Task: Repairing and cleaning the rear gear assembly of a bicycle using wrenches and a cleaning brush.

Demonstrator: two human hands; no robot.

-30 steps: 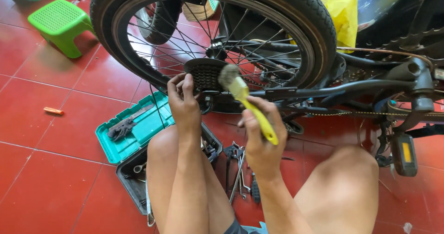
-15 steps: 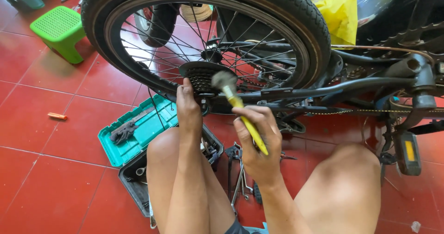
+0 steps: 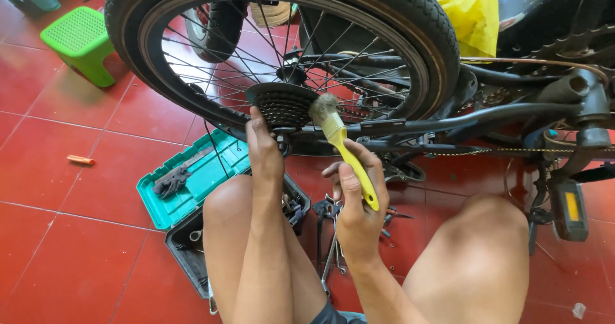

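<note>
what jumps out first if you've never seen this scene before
The big bicycle wheel fills the top of the view, with its dark gear cluster at the hub. The right hand holds a yellow-handled brush, bristles at the cluster, while the left hand touches the cluster's lower left edge. Below left, a teal toolbox tray lies on the red tile floor, with a green stool at the upper left.

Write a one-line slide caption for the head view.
Right hand presses a yellow-handled brush to a bicycle's rear cassette while the left hand steadies it.
</note>
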